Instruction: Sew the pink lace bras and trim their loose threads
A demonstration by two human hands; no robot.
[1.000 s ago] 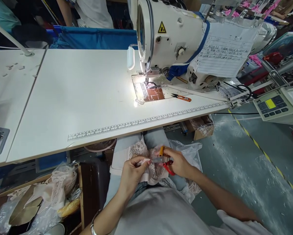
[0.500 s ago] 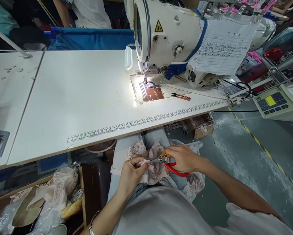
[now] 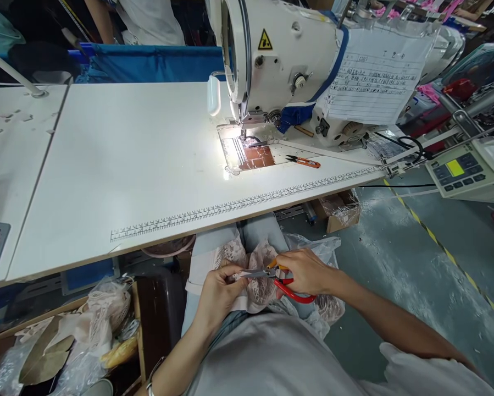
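Note:
Pale pink lace fabric [image 3: 263, 286] lies across my lap. My left hand [image 3: 222, 291] pinches an edge of it between thumb and fingers. Red-handled scissors [image 3: 298, 295] are in my right hand [image 3: 308, 270], their blades pointing left and touching the pinched edge near my left fingertips. An orange-handled tool [image 3: 277, 263] also shows at my right fingers. How far the scissor blades are apart is too small to tell.
Above my lap stands a white table [image 3: 148, 154] with a sewing machine [image 3: 283, 60] and orange thread snips [image 3: 303, 161]. A box of lace pieces [image 3: 102, 319] is at lower left. A person [image 3: 148, 22] shows behind the table.
The scissors and my right hand have shifted slightly left and down, bringing the blades farther over my left fingertips. My left hand keeps its pinch.

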